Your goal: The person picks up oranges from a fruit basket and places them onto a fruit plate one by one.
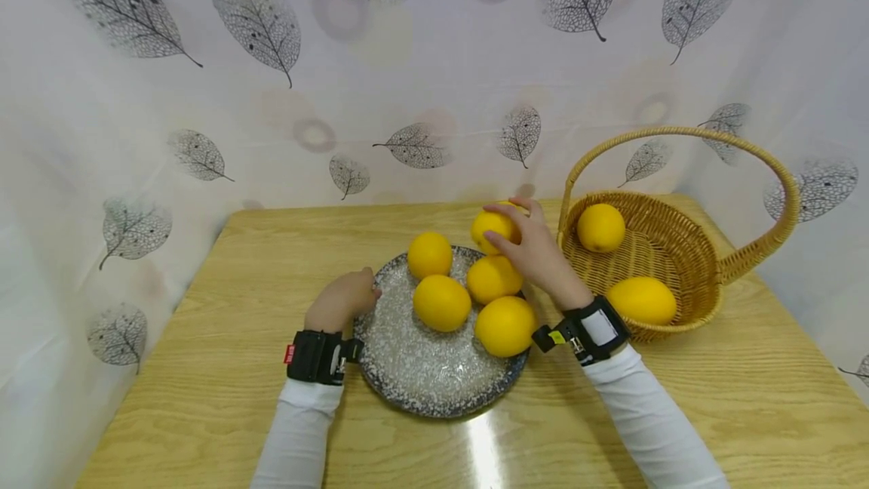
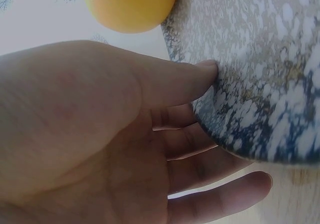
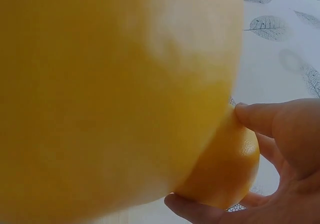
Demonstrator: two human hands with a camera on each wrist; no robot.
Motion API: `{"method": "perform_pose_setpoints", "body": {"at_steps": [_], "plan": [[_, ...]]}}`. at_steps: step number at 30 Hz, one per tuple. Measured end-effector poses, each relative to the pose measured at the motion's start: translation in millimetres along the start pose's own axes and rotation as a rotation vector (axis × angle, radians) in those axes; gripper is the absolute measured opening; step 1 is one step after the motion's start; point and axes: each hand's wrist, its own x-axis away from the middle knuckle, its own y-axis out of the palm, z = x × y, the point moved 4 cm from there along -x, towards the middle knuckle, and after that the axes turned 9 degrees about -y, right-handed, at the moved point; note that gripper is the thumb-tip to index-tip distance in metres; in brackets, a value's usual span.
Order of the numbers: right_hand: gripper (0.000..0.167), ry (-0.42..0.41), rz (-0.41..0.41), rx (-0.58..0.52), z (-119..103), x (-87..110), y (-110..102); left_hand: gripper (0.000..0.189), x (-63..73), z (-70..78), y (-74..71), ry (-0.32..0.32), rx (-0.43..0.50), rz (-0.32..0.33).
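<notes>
A round speckled grey plate [image 1: 421, 376] with a dark rim bears several yellow lemons, among them one lemon [image 1: 441, 303] near its middle and another [image 1: 505, 327] at its right. My left hand [image 1: 345, 299] holds the plate's left rim; in the left wrist view the thumb lies on top and the fingers reach under the edge. At the plate's far right side, my right hand [image 1: 532, 247] grips a lemon [image 3: 225, 164] between thumb and fingers. This lemon sits just behind another lemon [image 1: 494, 279]. A closer lemon [image 3: 115, 98] fills much of the right wrist view.
To the right of the plate stands a wicker basket [image 1: 652, 206] with a tall arched handle [image 1: 679, 130]. Inside are two lemons, one at the back left [image 1: 600, 228] and one at the front [image 1: 641, 300]. A leaf-patterned curtain [image 1: 434, 44] hangs behind the wooden table [image 1: 224, 368].
</notes>
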Motion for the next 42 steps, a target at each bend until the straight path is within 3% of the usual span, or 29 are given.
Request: {"method": "perform_pose_setpoints", "body": {"at_steps": [13,21,33,42], "plan": [[0.042,-0.026,-0.026,0.054,8.1,-0.5,7.3,0.05,0.7,-1.6,0.5,0.007,0.008,-0.005],[0.041,-0.021,-0.102,0.076,14.7,2.6,17.7,0.046,3.9,0.7,0.0,0.017,0.017,-0.003],[0.043,-0.024,-0.162,0.063,8.4,2.9,19.7,0.046,2.7,-0.2,-2.2,0.043,0.017,0.001],[0.045,-0.077,-0.212,0.115,3.9,2.4,22.0,0.047,1.3,-1.3,-1.3,0.039,0.008,-0.003]]}}
